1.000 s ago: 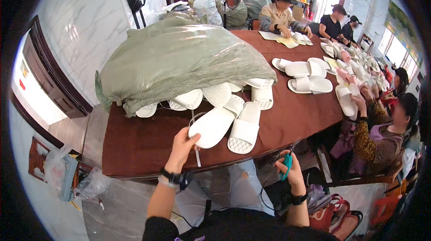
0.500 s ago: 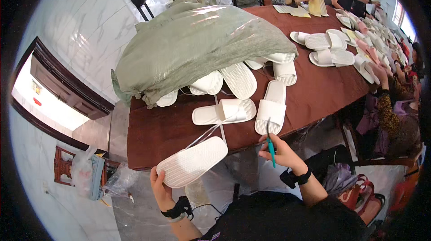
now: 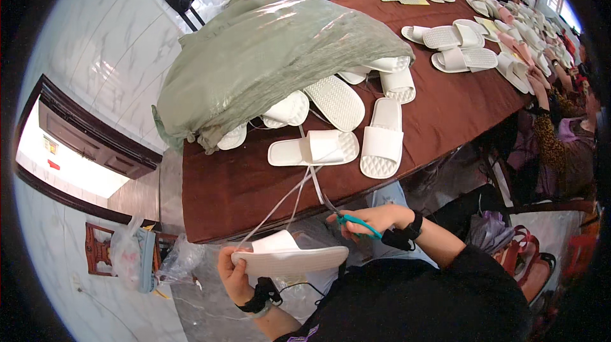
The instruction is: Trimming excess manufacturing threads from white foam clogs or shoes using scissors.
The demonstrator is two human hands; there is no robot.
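My left hand (image 3: 233, 274) grips a white slipper (image 3: 289, 259) by its heel end, held level below the table edge. Thin white strings (image 3: 289, 197) run from this slipper up to another white slipper (image 3: 313, 148) lying on the brown table (image 3: 223, 192). My right hand (image 3: 371, 220) holds small teal-handled scissors (image 3: 353, 222), their blades up against the strings. Both wrists carry black bands. A second loose white slipper (image 3: 382, 139) lies beside the tied one.
A big grey-green sack (image 3: 273, 49) spills several white slippers onto the table. More slippers and papers lie further along it. Several people sit at the right side and far end. Plastic bags (image 3: 137, 256) hang low at the left.
I have drawn the white slipper off the table edge down toward my lap with my left hand. My right hand with the scissors has moved in to the strings.
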